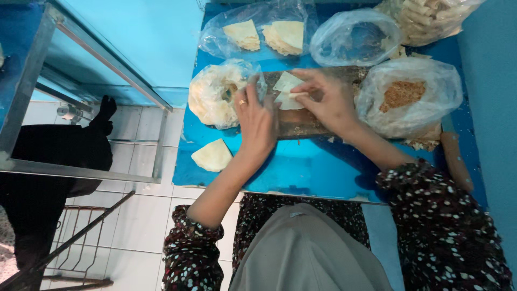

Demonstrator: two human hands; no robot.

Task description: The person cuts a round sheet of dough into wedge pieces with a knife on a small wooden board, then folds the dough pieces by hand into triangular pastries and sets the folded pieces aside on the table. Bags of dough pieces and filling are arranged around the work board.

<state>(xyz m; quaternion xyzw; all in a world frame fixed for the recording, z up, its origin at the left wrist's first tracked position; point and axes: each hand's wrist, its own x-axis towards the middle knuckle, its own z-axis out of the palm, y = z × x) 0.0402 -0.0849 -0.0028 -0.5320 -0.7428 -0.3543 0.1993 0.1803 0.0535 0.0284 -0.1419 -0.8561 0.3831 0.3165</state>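
On a wooden board [301, 126] in the middle of the blue table [307, 167] lies a pale triangular pastry sheet [287, 86]. My right hand [328, 99] pinches and folds the sheet's edge. My left hand [256, 121], with a ring on one finger, rests flat on the board's left end, fingers close together, beside the sheet. A clear bag of stacked pale sheets [215, 94] sits just left of my left hand.
A loose triangular sheet [213, 156] lies at the table's front left. At the back stand a bag with cut sheets [264, 33], a crumpled clear bag [355, 37] and a bag of rolled pieces [431, 19]. A bag of brown crumbly filling [409, 97] sits right, a wooden handle [456, 161] beyond it.
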